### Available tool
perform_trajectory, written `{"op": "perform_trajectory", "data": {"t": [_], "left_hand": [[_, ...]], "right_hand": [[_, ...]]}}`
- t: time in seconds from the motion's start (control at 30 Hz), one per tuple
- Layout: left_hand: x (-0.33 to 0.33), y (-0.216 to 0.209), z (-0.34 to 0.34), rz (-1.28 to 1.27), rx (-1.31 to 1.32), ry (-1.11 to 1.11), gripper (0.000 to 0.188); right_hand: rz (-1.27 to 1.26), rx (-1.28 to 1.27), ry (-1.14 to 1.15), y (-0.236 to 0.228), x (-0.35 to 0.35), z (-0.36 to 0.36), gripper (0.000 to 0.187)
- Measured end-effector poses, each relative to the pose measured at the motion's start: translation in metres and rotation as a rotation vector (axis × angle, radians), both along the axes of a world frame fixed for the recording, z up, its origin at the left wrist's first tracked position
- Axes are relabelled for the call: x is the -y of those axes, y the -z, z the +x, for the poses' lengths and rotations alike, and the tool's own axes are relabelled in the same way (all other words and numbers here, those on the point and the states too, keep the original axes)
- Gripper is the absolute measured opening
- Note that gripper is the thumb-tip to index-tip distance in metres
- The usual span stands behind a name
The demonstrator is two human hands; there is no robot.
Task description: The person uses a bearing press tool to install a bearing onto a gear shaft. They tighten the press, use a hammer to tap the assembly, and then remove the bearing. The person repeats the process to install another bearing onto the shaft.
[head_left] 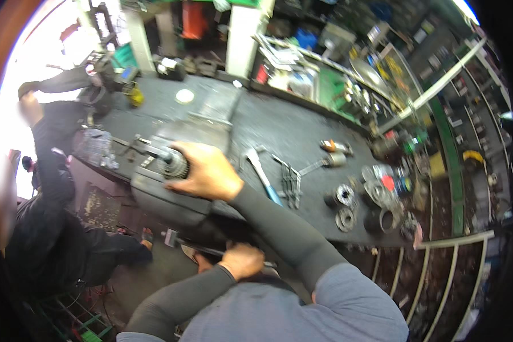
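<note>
My right hand (210,171) reaches across the bench, its thumb and fingers wrapped round a toothed metal gear part (176,165) with a shaft end. That part sits above a large dark, rounded block (168,196) at the bench's near edge; how the two meet is hidden. Low in front of my body, my left hand (242,260) is closed on the handle of a hammer (170,237), its blocky head pointing left. A flat metal bar with small pieces (145,149) lies just left of the gear part.
Blue-handled tool (262,174), pronged metal tool (290,185) and ring-shaped parts (344,195) lie on the dark bench (256,128). A tool-filled tray (319,85) borders its back. Another person in dark clothes (48,211) is at the left. Shelving (439,268) stands right.
</note>
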State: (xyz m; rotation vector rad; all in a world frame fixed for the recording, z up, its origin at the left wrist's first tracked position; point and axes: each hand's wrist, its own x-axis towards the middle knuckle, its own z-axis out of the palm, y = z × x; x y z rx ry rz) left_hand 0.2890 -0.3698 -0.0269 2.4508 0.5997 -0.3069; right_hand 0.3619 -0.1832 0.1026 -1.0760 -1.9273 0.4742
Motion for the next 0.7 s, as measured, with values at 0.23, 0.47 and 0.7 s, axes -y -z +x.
{"op": "perform_trajectory", "data": {"t": [0.23,0.47,0.7], "left_hand": [[-0.012,-0.005,-0.001,-0.037,-0.029,-0.017,0.029],[-0.025,0.003,-0.009,0.15,-0.171,-0.041,0.032],[-0.019,-0.012,-0.031,0.092,0.177,-0.086,0.059]], "right_hand": [[-0.022,0.011,0.113,-0.001,0.008,0.002,0.083],[0.146,-0.274,0.418,0.048,0.045,0.092,0.055],[-0.683,0.477,0.949,0.17,0.131,0.21,0.097]]}}
